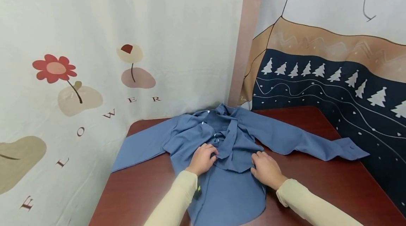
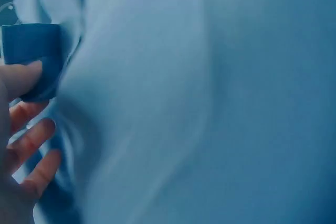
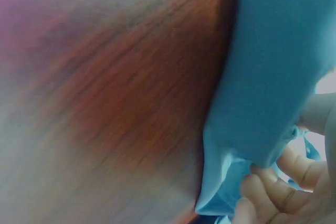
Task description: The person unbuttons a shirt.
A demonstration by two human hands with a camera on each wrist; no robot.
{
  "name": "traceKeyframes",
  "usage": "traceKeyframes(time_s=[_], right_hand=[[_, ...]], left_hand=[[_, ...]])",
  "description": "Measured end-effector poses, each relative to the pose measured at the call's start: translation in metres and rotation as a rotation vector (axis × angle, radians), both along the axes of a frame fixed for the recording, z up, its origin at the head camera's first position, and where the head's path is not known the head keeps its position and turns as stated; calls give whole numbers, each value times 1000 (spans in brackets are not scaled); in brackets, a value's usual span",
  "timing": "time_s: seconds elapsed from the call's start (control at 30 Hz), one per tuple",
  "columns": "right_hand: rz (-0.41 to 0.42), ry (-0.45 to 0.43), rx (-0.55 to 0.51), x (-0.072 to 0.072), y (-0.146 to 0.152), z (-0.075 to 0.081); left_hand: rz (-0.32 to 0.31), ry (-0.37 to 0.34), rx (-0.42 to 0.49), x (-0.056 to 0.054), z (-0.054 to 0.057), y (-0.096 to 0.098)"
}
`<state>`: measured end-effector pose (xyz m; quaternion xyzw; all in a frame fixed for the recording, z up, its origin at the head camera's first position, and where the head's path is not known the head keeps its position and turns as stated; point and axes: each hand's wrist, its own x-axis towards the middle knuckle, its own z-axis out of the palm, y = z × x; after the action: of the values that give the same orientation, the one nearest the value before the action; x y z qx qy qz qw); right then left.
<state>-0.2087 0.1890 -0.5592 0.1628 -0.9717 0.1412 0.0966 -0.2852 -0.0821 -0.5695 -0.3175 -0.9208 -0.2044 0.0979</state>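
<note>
A blue button-up shirt point(image 1: 229, 197) lies spread on the table, its sleeves stretched out to both sides and its collar end at the back. Near the middle of the rumpled front, my left hand point(image 1: 203, 159) pinches the fabric; the left wrist view shows the thumb over a folded edge of cloth point(image 2: 32, 43) with the other fingers spread below. My right hand point(image 1: 267, 169) grips the shirt's front at its right side, and in the right wrist view its fingers point(image 3: 268, 192) curl at the cloth's edge. Small white buttons point(image 1: 203, 123) show near the collar.
The reddish-brown wooden table point(image 1: 136, 190) has its back edge against a pale curtain point(image 1: 190, 42) with flower prints. At the right hangs a dark curtain point(image 1: 285, 88) with white trees. The shirt's right cuff point(image 1: 350, 148) reaches near the table's right edge.
</note>
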Motion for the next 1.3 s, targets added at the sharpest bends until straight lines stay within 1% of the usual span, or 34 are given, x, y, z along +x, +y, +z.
traceKeyframes(time_s=[0.07, 0.13, 0.23, 0.3, 0.4, 0.47, 0.53, 0.6, 0.67, 0.77, 0.83, 0.9, 0.93, 1.0, 1.03, 1.07, 1.1, 1.13, 1.17, 1.2, 1.23, 1.27, 1.3], right_hand=[[-17, -36, -42, 1, 6, 3], [-32, -79, -85, 1, 11, 5], [-45, -135, -129, 2, 20, 7], [-44, -160, -148, 2, 26, 10], [-43, -157, -170, 2, 35, 14], [-48, -138, -174, 3, 40, 17], [-66, -124, -176, 3, 45, 19], [-88, -130, -168, 4, 51, 19], [-111, -174, -149, 6, 56, 19], [-127, -265, -81, 10, 62, 18], [-123, -316, -40, 11, 64, 18], [-108, -343, -19, 10, 66, 19], [-98, -354, -21, 9, 66, 19], [-70, -374, -38, 7, 67, 21], [-48, -388, -45, 6, 66, 23], [-26, -396, -55, 6, 66, 25], [0, -394, -60, 5, 65, 26], [30, -385, -69, 5, 63, 28], [60, -369, -83, 5, 60, 29], [90, -351, -95, 6, 55, 29], [125, -321, -110, 6, 50, 30], [159, -292, -125, 7, 44, 28], [196, -272, -137, 7, 38, 26]], left_hand=[[-16, -19, 35, 5, 7, -1], [-54, -42, 66, 10, 16, -2], [-143, -90, 117, 21, 31, 1], [-220, -138, 162, 30, 41, 4], [-322, -270, 233, 42, 52, 8], [-368, -392, 256, 50, 56, 10], [-388, -538, 260, 58, 56, 10], [-390, -653, 216, 66, 53, 9], [-386, -762, 146, 73, 47, 8], [-375, -886, -6, 83, 38, 7], [-363, -976, -97, 88, 36, 7], [-353, -1068, -156, 89, 37, 7], [-349, -1112, -166, 88, 38, 6], [-341, -1156, -155, 84, 41, 3], [-340, -1162, -136, 81, 42, 1], [-342, -1140, -122, 77, 43, -3], [-336, -1100, -107, 73, 43, -6], [-319, -1039, -94, 69, 45, -11], [-292, -954, -90, 65, 45, -15], [-247, -850, -97, 60, 46, -19], [-188, -748, -105, 56, 46, -23], [-114, -650, -120, 53, 45, -26], [-31, -569, -139, 51, 43, -29]])
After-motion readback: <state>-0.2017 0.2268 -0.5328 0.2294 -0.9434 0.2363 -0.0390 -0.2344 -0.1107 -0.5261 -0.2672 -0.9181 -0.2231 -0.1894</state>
